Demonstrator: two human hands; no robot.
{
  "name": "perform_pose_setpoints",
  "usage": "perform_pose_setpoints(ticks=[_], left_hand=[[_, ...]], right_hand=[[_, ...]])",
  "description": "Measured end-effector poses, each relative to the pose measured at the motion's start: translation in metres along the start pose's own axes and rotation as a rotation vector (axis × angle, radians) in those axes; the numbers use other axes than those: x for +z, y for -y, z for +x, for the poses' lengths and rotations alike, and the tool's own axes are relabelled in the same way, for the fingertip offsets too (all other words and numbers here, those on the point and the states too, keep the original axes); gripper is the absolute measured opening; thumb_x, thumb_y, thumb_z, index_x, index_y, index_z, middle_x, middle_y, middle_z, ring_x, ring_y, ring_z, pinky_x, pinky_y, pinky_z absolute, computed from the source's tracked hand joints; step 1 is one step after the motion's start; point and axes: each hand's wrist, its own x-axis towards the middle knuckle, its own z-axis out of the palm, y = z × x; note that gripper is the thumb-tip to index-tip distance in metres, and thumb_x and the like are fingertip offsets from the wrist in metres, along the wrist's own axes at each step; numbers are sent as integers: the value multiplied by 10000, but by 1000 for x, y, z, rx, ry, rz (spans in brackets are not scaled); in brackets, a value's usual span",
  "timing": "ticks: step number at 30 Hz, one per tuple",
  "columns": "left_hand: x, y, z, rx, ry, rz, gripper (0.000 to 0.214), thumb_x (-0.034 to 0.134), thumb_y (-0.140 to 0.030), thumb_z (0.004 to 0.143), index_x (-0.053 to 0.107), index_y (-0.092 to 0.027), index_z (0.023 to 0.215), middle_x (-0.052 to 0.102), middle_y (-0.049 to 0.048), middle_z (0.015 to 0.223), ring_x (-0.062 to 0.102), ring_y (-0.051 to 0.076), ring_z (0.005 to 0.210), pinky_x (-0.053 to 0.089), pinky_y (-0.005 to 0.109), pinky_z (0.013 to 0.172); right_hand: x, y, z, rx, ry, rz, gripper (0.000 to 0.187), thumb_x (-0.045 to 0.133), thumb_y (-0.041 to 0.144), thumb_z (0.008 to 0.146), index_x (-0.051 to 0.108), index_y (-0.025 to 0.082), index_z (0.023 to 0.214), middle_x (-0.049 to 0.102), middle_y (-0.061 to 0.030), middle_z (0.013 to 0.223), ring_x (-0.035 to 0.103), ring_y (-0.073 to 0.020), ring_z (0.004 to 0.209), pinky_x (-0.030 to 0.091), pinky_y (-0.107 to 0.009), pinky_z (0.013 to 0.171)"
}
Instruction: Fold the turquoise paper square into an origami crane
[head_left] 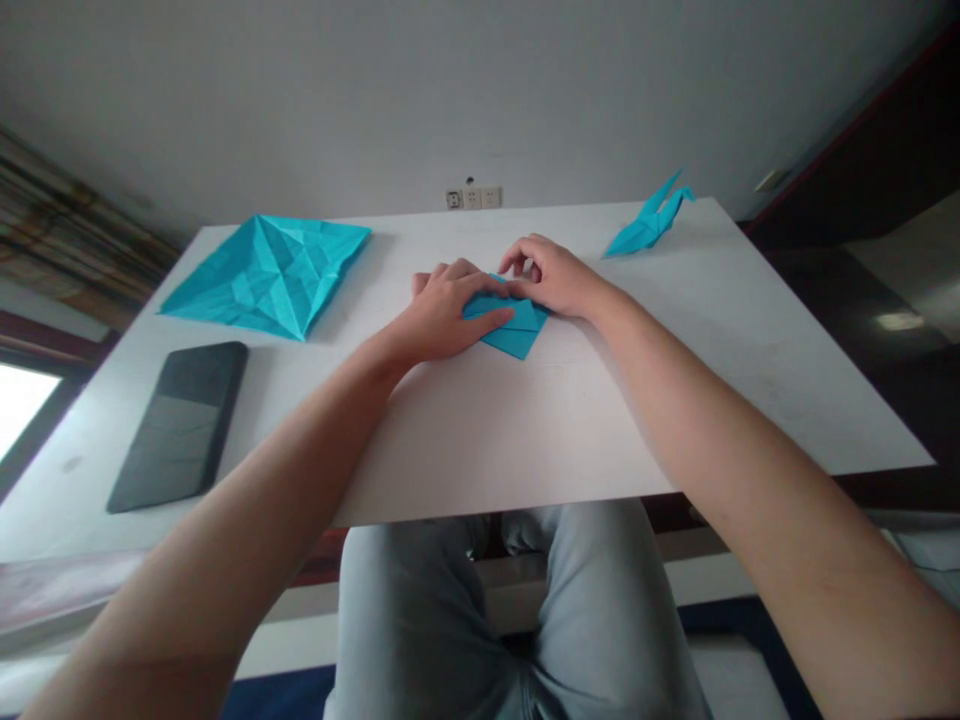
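A small folded piece of blue paper [517,330] lies on the white table [525,430] in front of me. My left hand [446,315] rests on its left part, fingers curled, thumb pressing along a fold. My right hand [551,275] sits on its upper right edge, fingertips bent and pinching the paper against the table. Both hands touch the same piece and hide its upper half.
A creased, unfolded blue sheet [270,272] lies at the back left. A dark phone [184,422] lies face down near the left edge. A finished blue paper crane [651,222] stands at the back right. Wall sockets [472,197] sit behind the table.
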Motion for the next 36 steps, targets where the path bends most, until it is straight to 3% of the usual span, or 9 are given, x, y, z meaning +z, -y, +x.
perform_pose_setpoints(ticks=[3, 9, 15, 22, 29, 33, 36], left_hand=[[2, 2, 1, -51, -34, 15, 497, 790, -533, 1158, 850, -348, 1616, 735, 164, 1681, 646, 480, 1666, 409, 769, 1487], [5, 7, 0, -171, -82, 51, 733, 886, -695, 1101, 733, -291, 1694, 680, 242, 1793, 583, 577, 1740, 427, 810, 1465], [2, 3, 1, -174, -63, 44, 645, 862, -607, 1116, 794, -303, 1681, 701, 206, 1794, 583, 554, 1736, 408, 807, 1485], [0, 2, 1, -131, -81, 1, 592, 828, -480, 1115, 781, -289, 1673, 799, 170, 1677, 663, 478, 1649, 464, 683, 1410], [1, 4, 2, -98, -99, -38, 266, 854, -429, 1103, 921, -281, 1314, 846, 135, 1576, 721, 452, 1589, 461, 662, 1401], [1, 6, 4, -72, -111, -52, 284, 891, -446, 1098, 958, -308, 1337, 868, 121, 1577, 739, 437, 1578, 476, 661, 1406], [0, 10, 6, -19, -96, -65, 330, 875, -453, 1102, 962, -319, 1391, 888, 112, 1595, 765, 429, 1574, 494, 668, 1416]], right_hand=[[0, 1, 0, -23, -6, -20, 276, 957, 363, 972, 860, 277, 1216, 781, -90, 1342, 683, -290, 1124, 641, -504, 1150], [-1, -1, -2, -23, 26, -46, 368, 925, 367, 976, 896, 255, 1325, 795, -107, 1379, 739, -328, 1244, 626, -511, 1188], [4, -15, 2, -71, 10, -34, 453, 879, 276, 970, 887, 239, 1422, 810, -118, 1461, 762, -329, 1272, 623, -537, 1263], [7, -32, 7, -118, 8, 29, 477, 917, 245, 941, 906, 224, 1417, 807, -144, 1455, 782, -339, 1228, 655, -544, 1214], [7, -30, 7, -90, 2, 58, 469, 967, 257, 917, 926, 234, 1384, 806, -133, 1453, 753, -307, 1162, 666, -511, 1150], [8, -30, 10, -29, -40, 149, 433, 912, 357, 1033, 887, 224, 1444, 847, -122, 1412, 732, -272, 1088, 657, -460, 1069], [8, -31, 11, 1, -102, 223, 351, 816, 439, 1135, 872, 225, 1408, 878, -122, 1411, 754, -273, 1117, 649, -457, 1093]])
